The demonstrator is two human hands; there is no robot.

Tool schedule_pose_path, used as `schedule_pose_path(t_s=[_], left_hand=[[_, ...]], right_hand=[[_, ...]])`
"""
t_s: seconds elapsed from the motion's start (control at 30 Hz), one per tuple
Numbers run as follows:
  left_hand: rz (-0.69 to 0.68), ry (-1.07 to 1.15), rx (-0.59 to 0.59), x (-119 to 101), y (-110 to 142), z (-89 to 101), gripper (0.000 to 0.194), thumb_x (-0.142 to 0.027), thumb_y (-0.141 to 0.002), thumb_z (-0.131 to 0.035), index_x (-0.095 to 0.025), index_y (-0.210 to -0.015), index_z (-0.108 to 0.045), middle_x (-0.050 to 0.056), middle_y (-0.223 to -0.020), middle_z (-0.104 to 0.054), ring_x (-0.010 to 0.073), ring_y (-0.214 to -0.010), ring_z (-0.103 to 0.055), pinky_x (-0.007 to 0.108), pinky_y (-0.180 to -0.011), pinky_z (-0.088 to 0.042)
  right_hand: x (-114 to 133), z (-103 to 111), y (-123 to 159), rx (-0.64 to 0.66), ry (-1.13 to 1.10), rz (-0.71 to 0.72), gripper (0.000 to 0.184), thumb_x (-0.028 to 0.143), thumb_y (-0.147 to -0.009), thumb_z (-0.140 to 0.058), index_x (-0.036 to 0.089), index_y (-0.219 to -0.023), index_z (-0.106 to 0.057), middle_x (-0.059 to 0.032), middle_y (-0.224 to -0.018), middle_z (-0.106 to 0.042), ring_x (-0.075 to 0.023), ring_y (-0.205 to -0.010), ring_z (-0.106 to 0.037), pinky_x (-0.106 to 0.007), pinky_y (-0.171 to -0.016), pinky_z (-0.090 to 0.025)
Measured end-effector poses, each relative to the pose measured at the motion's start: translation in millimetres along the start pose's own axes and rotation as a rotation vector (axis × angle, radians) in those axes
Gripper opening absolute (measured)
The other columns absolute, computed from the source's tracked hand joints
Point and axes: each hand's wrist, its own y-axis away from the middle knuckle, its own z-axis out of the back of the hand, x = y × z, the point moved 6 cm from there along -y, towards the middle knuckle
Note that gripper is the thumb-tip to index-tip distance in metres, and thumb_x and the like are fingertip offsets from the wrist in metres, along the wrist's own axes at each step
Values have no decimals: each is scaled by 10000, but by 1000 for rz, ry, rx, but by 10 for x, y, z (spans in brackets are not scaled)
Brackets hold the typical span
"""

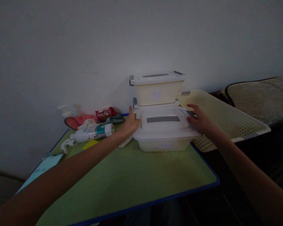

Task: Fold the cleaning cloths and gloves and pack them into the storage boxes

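- The pale wall (89, 47) fills your view behind everything.
- Your green table (132, 175), edged in blue, stands against it.
- A cream basket (217, 106) with punched holes sits just beyond the table's right edge, near a beige cushion (261, 97).
- The front box (165, 131) is between your hands, near the table's right side — its white lid on, a grey strip across the top. You can't tell whether its base touches the table.
- Behind it, the upper box (159, 91) sits lidded on a lower box (160, 106), mostly hidden from you.
- A white spray bottle (91, 133) lies on its side to your left.
- Your left hand (132, 123) is at the lid's left end, forefinger raised, thumb at the rim; you can't tell how the hidden fingers are set.
- Your right hand (201, 121) touches the right end, forefinger and thumb apart — the rest you can't make out.
- A lit phone (41, 169) lies by the left edge.
- A red packet (105, 114) rests behind the bottle.
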Motion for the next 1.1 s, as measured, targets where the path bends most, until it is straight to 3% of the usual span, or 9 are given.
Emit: schedule_pose_path(t_s=[0.13,0.37,0.57,0.8,0.93,1.1], left_hand=[[57,-47,-33,-45,74,-20,814,-61,-788,-483,-111,-1445,-4,149,-1495,-208,237,-1377,-207,346,-1115,-189],[48,-28,-68,-20,92,-11,778,-75,-806,-474,-88,-1441,-25,147,-1508,-155,206,-1380,-202,314,-1134,-98],[48,119,-118,66,76,-16,780,-66,-777,-509,-171,-1436,-105,129,-1468,-292,241,-1348,-283,387,-1100,-238],[74,190,-157,91,102,-15,736,-73,-765,-527,-131,-1408,-174,170,-1394,-389,247,-1270,-404,378,-1047,-329],[87,202,-163,128,85,-8,732,-92,-754,-544,-169,-1399,-208,138,-1398,-395,239,-1271,-400,359,-1032,-350],[130,273,-121,205,48,-31,788,-99,-722,-562,-173,-1409,-182,126,-1402,-396,237,-1211,-466,328,-959,-423]], right_hand=[[117,8,35,-1,106,20,551,139,-699,-487,229,-1237,-407,-120,-1068,-614,-334,-1038,-574,-565,-910,-421],[218,-1,78,44,153,-45,543,108,-686,-474,173,-1224,-433,-171,-1102,-595,-356,-1088,-536,-560,-926,-397],[100,14,85,-35,-64,-58,459,149,-665,-482,225,-1118,-465,-125,-1087,-599,-321,-1060,-552,-547,-885,-430],[48,23,84,-47,-122,-61,336,180,-662,-505,240,-992,-513,-114,-1082,-607,-315,-1036,-555,-560,-876,-430],[36,13,79,-56,-190,-48,326,185,-662,-526,244,-983,-535,-92,-1089,-619,-292,-1081,-540,-537,-922,-412],[-12,-44,112,24,-381,-256,513,189,-671,-521,253,-1178,-473,-73,-1254,-550,-250,-1068,-565,-420,-845,-500]])
